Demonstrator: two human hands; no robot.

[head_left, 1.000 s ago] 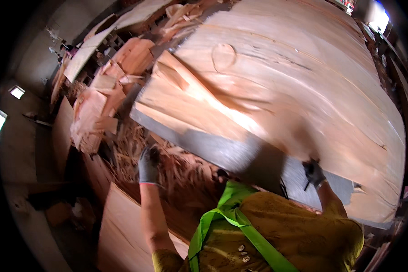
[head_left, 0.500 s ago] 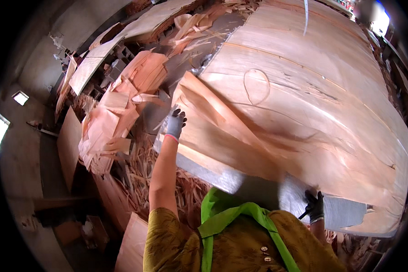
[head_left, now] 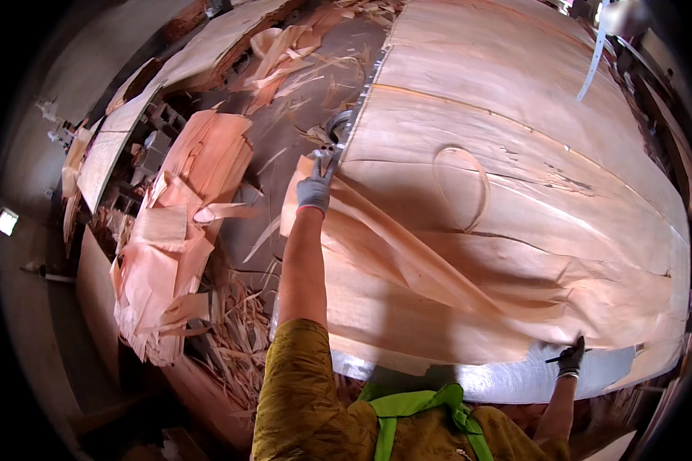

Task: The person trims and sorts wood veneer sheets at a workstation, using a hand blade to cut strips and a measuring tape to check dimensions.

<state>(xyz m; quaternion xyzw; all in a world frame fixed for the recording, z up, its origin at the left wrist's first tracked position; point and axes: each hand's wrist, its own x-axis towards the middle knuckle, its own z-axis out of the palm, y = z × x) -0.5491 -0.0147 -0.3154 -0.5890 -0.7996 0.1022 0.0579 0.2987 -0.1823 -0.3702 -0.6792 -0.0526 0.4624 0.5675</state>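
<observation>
A large sheet of thin pale wood veneer [head_left: 438, 338] lies over the near part of a wide stack, with a long raised fold [head_left: 407, 234] running from its far left corner towards the lower right. My left hand [head_left: 314, 189], in a grey glove with dark fingertips, rests at that corner with its fingers stretched apart. In a dark glove, my right hand [head_left: 569, 359] is at the sheet's near edge, one finger extended against the veneer. It holds a thin dark tool [head_left: 553, 360] pointing left, whose kind I cannot make out. Bare grey metal [head_left: 507, 382] shows along the near edge.
A curled strip of veneer [head_left: 480, 188] lies on the stack. Torn reddish veneer sheets [head_left: 181, 223] are piled to the left, with loose scraps [head_left: 242, 326] below them. A pale strap [head_left: 592, 69] hangs at the upper right. More long sheets [head_left: 108, 154] stand at the far left.
My left hand has moved up and right, from the sheet's left edge onto its corner. The view has shifted, and the fold now reaches closer to my right hand.
</observation>
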